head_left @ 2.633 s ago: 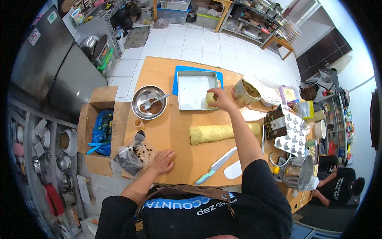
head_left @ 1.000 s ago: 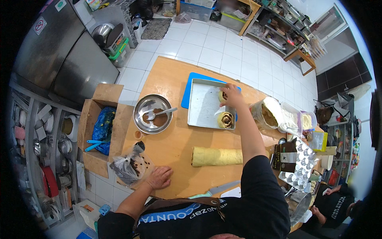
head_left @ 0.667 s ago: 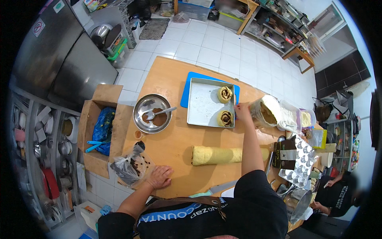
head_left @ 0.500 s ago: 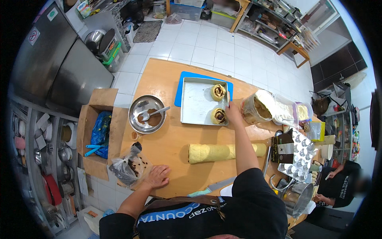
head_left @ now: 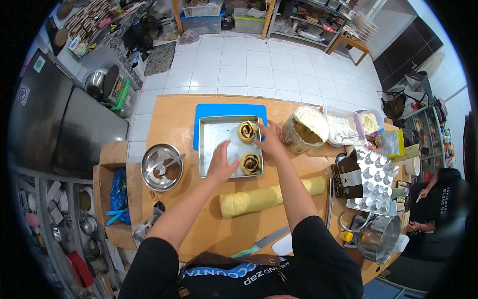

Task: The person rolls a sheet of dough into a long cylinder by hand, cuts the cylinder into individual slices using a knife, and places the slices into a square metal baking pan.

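Observation:
A metal baking tray (head_left: 211, 130) lies partly on a blue board (head_left: 203, 110). In its right half stand two rolled dough slices with dark swirled filling, an upper slice (head_left: 247, 131) and a lower slice (head_left: 250, 164). My left hand (head_left: 221, 163) hovers over the tray left of the lower slice, thumb and fingers apart. At the tray's right rim my right hand (head_left: 270, 138) reaches beside the upper slice, fingers and thumb spread; whether it touches the slice I cannot tell. Nearer me lies a long yellow dough roll (head_left: 254, 200), partly behind my right forearm.
Left is a steel bowl (head_left: 149, 182) with brown powder and a spoon. A knife (head_left: 264, 241) lies near the front edge. Tubs (head_left: 343, 119), a large container (head_left: 306, 129), a muffin tin (head_left: 371, 182) and a mixer bowl (head_left: 378, 239) crowd the right. A co-worker (head_left: 443, 199) stands far right.
My left hand has come from the table beside the plastic bag to over the tray. My right hand has moved up the tray's right rim to the upper slice. The view has shifted.

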The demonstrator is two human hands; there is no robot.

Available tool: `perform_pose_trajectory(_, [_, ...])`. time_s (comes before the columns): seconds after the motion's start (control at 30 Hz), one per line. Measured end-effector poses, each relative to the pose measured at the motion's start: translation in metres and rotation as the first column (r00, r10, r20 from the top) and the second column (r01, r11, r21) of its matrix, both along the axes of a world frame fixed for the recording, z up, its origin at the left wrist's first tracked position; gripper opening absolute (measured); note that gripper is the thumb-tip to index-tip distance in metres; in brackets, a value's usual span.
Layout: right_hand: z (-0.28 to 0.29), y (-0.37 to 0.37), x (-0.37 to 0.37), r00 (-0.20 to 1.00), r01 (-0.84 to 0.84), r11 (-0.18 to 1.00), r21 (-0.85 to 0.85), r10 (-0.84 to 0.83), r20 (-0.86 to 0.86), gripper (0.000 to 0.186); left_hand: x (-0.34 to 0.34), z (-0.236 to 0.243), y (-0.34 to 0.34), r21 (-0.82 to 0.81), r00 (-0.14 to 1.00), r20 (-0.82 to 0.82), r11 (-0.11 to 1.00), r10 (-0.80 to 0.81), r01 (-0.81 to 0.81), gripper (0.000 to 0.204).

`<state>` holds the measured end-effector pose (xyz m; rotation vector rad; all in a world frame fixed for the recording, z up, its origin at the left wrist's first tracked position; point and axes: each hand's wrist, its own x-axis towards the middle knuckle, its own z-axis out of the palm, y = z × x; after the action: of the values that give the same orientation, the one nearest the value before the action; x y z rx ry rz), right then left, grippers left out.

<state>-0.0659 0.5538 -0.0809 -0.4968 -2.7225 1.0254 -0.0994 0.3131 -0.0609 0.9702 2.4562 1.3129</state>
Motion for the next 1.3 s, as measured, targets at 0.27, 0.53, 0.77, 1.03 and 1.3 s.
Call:
perform_pose_trajectory(0.27, [0.007,0.0,-0.033,0.947,-0.142,0.968,0.208,0.072,0.312,0.086,-0.081,-0.021,0.071,-0.354,0.978,0.129,0.914,-0.161,0.197,0.111])
perform_pose_trajectory(0.53, [-0.032,0.021,-0.025,0.991,-0.121,0.987,0.104,0.115,0.066,0.081,-0.092,-0.035,0.09,-0.103,0.955,0.166,0.959,-0.244,0.263,0.083])
perform_pose_trajectory(0.77, [0.002,0.02,-0.014,0.979,-0.179,0.984,-0.002,0.178,-0.102,0.09,-0.077,-0.026,0.071,-0.122,0.96,-0.111,0.962,-0.257,0.243,0.099])
perform_pose_trajectory(1.03, [-0.008,0.004,-0.001,0.991,0.065,0.86,-0.506,0.003,0.131,0.042,-0.068,-0.031,0.082,-0.493,0.77,-0.391,0.821,-0.504,0.287,0.073])
perform_pose_trajectory(1.3, [0.005,-0.003,0.0,0.992,0.092,0.918,-0.386,-0.052,0.115,0.045,-0.07,-0.028,0.079,-0.216,0.914,-0.329,0.961,-0.239,0.173,0.089])
